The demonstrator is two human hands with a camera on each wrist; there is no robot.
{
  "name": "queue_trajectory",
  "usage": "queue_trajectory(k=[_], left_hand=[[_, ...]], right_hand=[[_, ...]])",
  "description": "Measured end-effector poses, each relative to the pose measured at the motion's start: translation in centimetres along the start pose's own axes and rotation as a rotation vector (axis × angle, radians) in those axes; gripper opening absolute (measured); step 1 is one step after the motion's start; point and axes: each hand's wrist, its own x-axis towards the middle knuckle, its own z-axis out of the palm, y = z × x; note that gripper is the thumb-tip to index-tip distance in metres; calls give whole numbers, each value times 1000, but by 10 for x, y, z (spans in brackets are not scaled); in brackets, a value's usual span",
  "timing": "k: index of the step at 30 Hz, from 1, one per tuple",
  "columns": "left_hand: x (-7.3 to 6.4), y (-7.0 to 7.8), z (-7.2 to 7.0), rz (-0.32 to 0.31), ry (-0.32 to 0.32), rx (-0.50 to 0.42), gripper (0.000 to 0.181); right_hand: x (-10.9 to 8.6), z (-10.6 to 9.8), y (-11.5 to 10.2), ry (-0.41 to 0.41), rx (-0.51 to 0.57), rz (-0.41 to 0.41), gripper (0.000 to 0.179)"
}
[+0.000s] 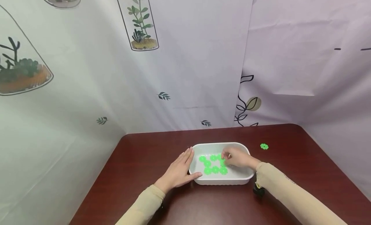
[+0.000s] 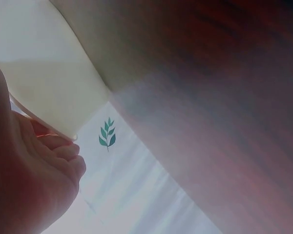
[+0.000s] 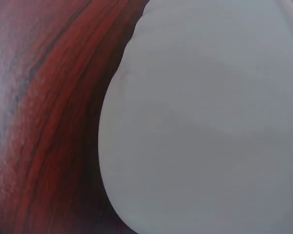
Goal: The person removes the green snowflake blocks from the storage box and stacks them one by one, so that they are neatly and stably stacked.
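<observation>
The green discs [image 1: 215,169], notched like small flowers, lie inside a white basin [image 1: 222,182], in a loose ring on its floor. They look thin and flat, so I judge them to be very light, of rather stiff plastic, and not fragile under normal force. Their faces are probably smooth and could slide on the basin floor; the notched edge should give the better hold, with a thumb and one finger on opposite sides.

The right grip [image 1: 237,157], a bare hand, reaches over the basin's right side. Its fingers are bent, and thumb and finger appear to pinch a disc at the right of the ring, although the contact is partly hidden. The left grip [image 1: 178,170] is spread, its straight fingers along the basin's left end and the thumb at the near rim, which probably steadies it.

Outside the basin, one single green disc [image 1: 264,146] rests on the dark red surface [image 1: 145,160], beyond the right grip. Behind stands a pale cloth [image 1: 197,73] with printed plants.
</observation>
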Motion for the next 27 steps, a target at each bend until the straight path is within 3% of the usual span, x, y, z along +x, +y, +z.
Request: queue_trajectory(k=[6,10,18,27], left_hand=[[1,0,0,-7,-9,-19,101],[1,-1,1,-8,3,-26,101],[1,-2,1,4,11,-30,101],[1,-1,0,-7,5,-55,102]], right_hand=[[-2,-6,-5,8,89,9,10],[-4,-19,-10,38,157,61,9],[-11,-55,-12,146,267,128,12],[-26,-96,-4,286,327,206,29]])
